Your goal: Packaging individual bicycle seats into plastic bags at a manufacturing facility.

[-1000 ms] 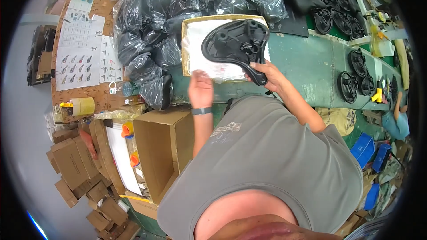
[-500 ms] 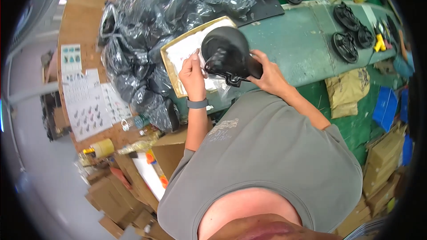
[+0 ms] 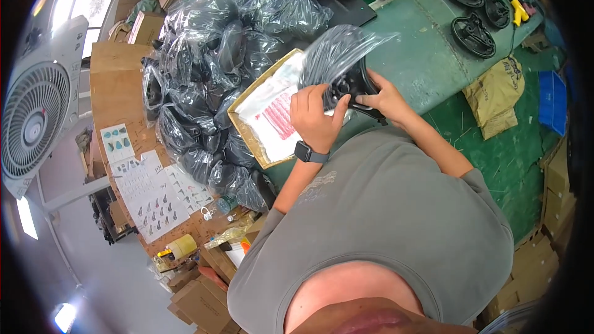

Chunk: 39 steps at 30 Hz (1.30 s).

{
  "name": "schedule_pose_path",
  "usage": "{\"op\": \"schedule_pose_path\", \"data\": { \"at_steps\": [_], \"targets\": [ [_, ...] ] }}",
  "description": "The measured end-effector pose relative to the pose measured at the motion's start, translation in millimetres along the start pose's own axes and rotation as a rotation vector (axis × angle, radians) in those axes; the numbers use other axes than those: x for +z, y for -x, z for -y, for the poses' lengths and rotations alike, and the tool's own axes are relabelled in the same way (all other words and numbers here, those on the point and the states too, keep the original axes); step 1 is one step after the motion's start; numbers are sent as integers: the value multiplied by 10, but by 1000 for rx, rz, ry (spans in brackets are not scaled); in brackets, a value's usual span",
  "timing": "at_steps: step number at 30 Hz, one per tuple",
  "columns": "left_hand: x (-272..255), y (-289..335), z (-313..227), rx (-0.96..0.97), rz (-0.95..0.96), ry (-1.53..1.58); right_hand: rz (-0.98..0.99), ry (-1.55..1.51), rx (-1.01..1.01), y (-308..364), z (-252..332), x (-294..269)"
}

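The right hand grips a black bicycle saddle by its narrow end, near the green worktop. The left hand touches the clear plastic bag partly covering it, fingers bent, pinch unclear; red print marks white plastic sheeting alongside.

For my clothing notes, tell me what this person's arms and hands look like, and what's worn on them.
The left hand and right hand are ungloved. A dark watch with a squarish face and dark strap is on the left wrist; the right wrist is bare. The grey shirt has plain short sleeves.
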<state>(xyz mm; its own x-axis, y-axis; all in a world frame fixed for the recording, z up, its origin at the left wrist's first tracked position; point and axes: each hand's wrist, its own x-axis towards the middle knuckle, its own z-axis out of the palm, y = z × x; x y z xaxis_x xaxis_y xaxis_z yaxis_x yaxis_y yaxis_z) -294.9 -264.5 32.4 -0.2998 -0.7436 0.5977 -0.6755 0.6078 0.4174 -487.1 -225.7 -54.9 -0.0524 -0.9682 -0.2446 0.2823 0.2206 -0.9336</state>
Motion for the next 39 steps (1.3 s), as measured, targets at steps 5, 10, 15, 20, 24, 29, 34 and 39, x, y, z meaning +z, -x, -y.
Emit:
{"op": "schedule_pose_path", "data": {
  "at_steps": [5,10,15,20,24,29,34,39],
  "targets": [
    [232,-24,284,-43,27,-238,8,-217,200,-114,378,235],
    [207,-255,512,-46,-158,-106,-144,246,-151,-461,-76,300],
    [-90,-659,416,60,-341,-40,-99,805,-402,-839,198,508],
    [-516,-851,511,208,-369,-21,-108,851,-417,-1874,385,990],
    [-138,-771,632,120,-182,61,-103,1049,-695,-2921,142,1324],
    [328,26,848,-193,307,26,66,1000,-618,-3099,-21,763],
    [343,831,915,-440,854,-16,-670,1365,-339,-2666,69,-2039],
    [493,936,819,-410,1056,-58,-1009,1816,69,-1384,-334,-4576]
  ]
}}
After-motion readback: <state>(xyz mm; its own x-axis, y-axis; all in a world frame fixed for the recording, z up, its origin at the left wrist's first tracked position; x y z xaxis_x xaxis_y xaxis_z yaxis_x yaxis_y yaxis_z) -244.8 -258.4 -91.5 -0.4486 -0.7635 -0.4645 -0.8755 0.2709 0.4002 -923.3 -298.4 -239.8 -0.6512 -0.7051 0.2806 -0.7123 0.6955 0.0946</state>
